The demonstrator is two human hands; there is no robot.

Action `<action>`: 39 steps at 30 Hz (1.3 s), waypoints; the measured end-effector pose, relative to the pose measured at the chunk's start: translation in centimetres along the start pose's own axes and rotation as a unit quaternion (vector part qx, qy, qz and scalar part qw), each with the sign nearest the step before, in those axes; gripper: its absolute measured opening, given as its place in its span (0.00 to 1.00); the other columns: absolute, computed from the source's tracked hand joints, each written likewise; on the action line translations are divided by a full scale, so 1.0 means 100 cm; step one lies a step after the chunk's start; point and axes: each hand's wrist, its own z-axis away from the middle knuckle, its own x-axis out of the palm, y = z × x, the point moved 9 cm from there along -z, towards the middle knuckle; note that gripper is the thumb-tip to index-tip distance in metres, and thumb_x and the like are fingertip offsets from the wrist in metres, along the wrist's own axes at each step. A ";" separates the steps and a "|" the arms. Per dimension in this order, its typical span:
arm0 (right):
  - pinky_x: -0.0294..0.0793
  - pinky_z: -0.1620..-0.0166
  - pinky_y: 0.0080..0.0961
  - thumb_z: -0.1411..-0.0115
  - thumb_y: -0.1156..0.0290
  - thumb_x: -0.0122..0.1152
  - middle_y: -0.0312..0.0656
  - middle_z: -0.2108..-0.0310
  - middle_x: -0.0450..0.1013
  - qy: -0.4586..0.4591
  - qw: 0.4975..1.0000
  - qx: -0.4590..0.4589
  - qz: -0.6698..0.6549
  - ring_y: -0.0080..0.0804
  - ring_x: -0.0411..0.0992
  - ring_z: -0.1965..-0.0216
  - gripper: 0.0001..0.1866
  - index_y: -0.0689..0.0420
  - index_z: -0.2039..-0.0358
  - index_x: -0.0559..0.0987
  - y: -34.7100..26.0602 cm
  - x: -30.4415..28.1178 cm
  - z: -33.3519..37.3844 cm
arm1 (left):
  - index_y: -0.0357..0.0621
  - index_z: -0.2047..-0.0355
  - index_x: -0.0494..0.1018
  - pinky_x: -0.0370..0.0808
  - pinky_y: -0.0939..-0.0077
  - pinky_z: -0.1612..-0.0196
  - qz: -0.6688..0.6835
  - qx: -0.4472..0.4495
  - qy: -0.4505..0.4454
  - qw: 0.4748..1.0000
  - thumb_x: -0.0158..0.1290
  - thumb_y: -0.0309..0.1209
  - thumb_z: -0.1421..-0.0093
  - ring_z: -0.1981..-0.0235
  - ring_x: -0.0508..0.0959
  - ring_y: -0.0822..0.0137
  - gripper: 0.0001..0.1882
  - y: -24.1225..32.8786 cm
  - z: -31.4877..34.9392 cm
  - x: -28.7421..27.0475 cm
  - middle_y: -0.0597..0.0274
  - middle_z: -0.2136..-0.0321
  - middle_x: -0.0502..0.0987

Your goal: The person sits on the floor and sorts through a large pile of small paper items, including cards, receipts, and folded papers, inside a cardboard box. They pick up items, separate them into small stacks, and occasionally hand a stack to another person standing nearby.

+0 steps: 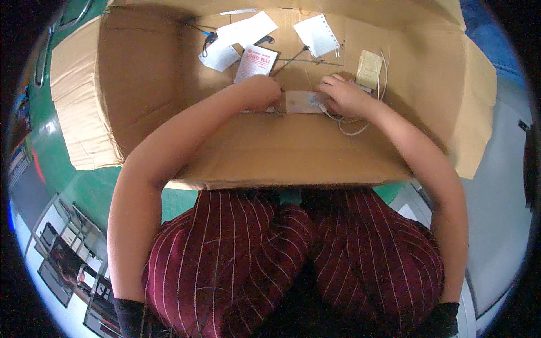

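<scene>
Both my arms reach into a large open cardboard box (265,155). My left hand (261,93) is closed low in the box, beside a white booklet with red print (256,63); its fingertips are hidden, and so is whatever they hold. My right hand (346,96) has bent fingers at the right end of a flat pale rectangular piece (301,102). A white cable (353,134) loops out from under this hand. What its fingertips pinch is too blurred to make out.
White paper sheets (318,35) and a folded white sheet (248,29) lie toward the box's far wall, with dark cords among them. A yellowish small box (369,69) stands at the right. The near cardboard edge (270,184) runs before my knees.
</scene>
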 end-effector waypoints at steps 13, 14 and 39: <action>0.67 0.73 0.35 0.51 0.62 0.49 0.45 0.80 0.68 -0.011 0.990 0.131 0.042 0.46 0.67 0.78 0.14 0.60 0.81 0.70 0.031 0.017 -0.014 | 0.41 0.72 0.69 0.71 0.67 0.71 0.134 -0.342 0.310 0.877 0.53 0.48 0.58 0.72 0.74 0.58 0.23 -0.111 0.080 -0.035 0.55 0.75 0.74; 0.67 0.71 0.35 0.53 0.63 0.51 0.45 0.78 0.68 0.030 0.994 0.090 0.059 0.45 0.67 0.75 0.11 0.60 0.78 0.70 0.021 0.009 -0.013 | 0.40 0.72 0.70 0.71 0.68 0.72 0.123 -0.359 0.320 0.868 0.53 0.49 0.59 0.73 0.74 0.58 0.23 -0.117 0.083 -0.032 0.55 0.75 0.74; 0.66 0.64 0.29 0.61 0.73 0.56 0.45 0.75 0.69 -0.097 0.984 0.144 0.045 0.39 0.67 0.67 0.10 0.59 0.74 0.72 0.054 -0.023 0.008 | 0.36 0.67 0.70 0.71 0.69 0.70 0.344 -0.223 0.283 0.867 0.56 0.38 0.59 0.74 0.75 0.59 0.21 -0.086 0.047 -0.033 0.51 0.76 0.74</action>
